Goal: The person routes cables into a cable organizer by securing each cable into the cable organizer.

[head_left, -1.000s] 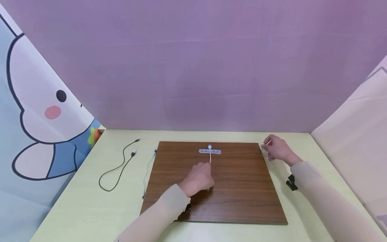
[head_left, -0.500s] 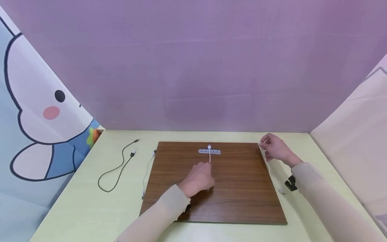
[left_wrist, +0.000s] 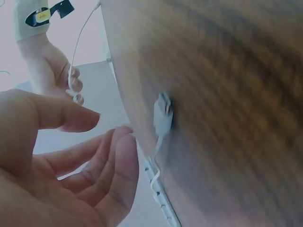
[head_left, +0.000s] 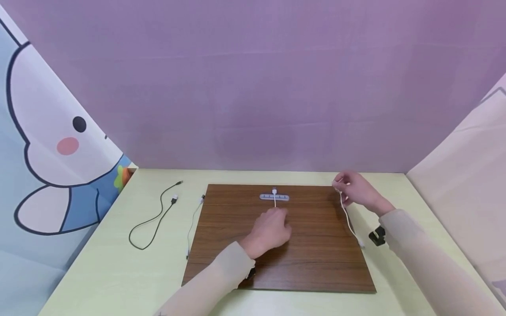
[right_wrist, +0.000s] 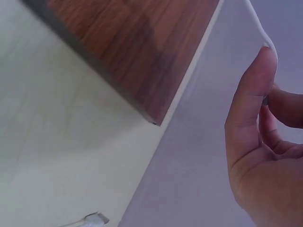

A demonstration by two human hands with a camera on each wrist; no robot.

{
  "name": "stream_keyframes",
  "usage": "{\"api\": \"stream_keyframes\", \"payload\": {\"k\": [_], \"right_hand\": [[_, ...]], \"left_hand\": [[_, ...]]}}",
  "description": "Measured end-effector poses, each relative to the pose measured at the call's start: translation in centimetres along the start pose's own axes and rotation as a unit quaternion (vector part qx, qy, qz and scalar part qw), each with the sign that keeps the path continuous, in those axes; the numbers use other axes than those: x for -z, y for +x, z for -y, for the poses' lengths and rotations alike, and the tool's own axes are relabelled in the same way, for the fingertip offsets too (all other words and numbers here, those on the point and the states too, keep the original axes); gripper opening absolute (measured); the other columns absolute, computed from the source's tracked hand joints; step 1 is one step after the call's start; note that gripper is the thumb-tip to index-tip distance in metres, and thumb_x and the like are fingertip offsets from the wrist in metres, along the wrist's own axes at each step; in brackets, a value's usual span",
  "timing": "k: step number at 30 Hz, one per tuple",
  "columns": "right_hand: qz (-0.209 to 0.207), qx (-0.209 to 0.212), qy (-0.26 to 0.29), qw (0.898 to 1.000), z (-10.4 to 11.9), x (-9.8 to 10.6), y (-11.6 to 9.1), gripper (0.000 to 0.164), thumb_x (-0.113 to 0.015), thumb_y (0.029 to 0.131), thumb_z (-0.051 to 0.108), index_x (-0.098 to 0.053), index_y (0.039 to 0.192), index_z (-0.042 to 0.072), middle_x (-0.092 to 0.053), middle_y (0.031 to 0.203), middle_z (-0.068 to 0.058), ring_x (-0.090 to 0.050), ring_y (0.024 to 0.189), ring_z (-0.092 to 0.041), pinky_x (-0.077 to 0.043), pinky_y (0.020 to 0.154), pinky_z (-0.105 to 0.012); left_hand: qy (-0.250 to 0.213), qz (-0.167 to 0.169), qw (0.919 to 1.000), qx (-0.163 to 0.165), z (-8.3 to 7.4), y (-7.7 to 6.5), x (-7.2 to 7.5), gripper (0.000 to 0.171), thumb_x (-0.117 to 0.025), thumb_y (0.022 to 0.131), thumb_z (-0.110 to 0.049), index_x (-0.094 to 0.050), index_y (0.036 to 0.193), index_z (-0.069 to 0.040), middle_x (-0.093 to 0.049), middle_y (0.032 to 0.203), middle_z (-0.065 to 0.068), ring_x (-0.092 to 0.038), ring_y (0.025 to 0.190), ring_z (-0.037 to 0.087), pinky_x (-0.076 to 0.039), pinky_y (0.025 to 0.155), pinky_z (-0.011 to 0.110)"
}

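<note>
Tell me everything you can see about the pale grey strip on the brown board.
The pale grey strip is narrow, with rounded ends and slots along its length, and looks plastic. It lies flat near the far edge of the brown board. A white cable crosses it midway, one plug just beyond; whether seated in a slot is unclear. The left hand isn't touching it.

place: kinda a screened-off tabletop booth from where I'm standing, can't tell home or lab | back: plain purple sheet | left: cartoon-print sheet | right: pale sheet | middle: light-topped table
</note>
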State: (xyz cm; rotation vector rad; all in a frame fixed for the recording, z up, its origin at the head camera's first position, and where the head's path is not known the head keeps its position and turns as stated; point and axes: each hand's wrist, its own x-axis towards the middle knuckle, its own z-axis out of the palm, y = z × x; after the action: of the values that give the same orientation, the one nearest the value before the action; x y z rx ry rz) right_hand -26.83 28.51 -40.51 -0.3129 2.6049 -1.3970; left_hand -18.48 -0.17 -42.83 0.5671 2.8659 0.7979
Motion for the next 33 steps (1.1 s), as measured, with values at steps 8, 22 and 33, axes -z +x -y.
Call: {"api": "stream_keyframes", "payload": {"k": [8, 22, 33], "right_hand": [[0.009, 0.004, 0.024, 1.0, 1.6, -0.7, 0.2, 0.025, -0.057, 0.104, 0.011, -0.052, 0.114, -0.011, -0.056, 0.082, -0.014, -0.061, 0.06, -0.02, -0.06, 0.058, -0.04], [0.008, 0.003, 0.085, 0.996, 4.7, -3.4, 0.2, 0.035, -0.061, 0.103, 0.018, -0.05, 0.122, -0.009, -0.057, 0.1, -0.018, -0.062, 0.062, -0.023, -0.061, 0.061, -0.041], [0.0, 0.015, 0.119, 0.993, 6.3, -5.4, 0.6, 0.034, -0.063, 0.101, 0.016, -0.051, 0.122, -0.009, -0.056, 0.1, -0.019, -0.064, 0.06, -0.024, -0.061, 0.062, -0.043]], "left_hand": [[-0.049, 0.004, 0.998, -0.04, -1.3, 0.2, -1.2, 0.025, -0.063, 0.094, -0.011, -0.072, 0.117, -0.006, -0.07, 0.11, 0.003, -0.057, 0.082, 0.01, -0.052, 0.077, 0.027], [-0.191, 0.004, 0.9816, -0.004, -2.7, 0.6, -2.0, 0.018, -0.071, 0.093, -0.018, -0.073, 0.107, -0.007, -0.064, 0.086, -0.007, -0.057, 0.077, 0.004, -0.049, 0.07, 0.022], [-0.241, 0.008, 0.9704, -0.001, -3.2, 0.7, -2.3, 0.021, -0.073, 0.092, -0.023, -0.075, 0.106, -0.007, -0.071, 0.088, -0.007, -0.062, 0.081, 0.003, -0.05, 0.077, 0.022]]}}
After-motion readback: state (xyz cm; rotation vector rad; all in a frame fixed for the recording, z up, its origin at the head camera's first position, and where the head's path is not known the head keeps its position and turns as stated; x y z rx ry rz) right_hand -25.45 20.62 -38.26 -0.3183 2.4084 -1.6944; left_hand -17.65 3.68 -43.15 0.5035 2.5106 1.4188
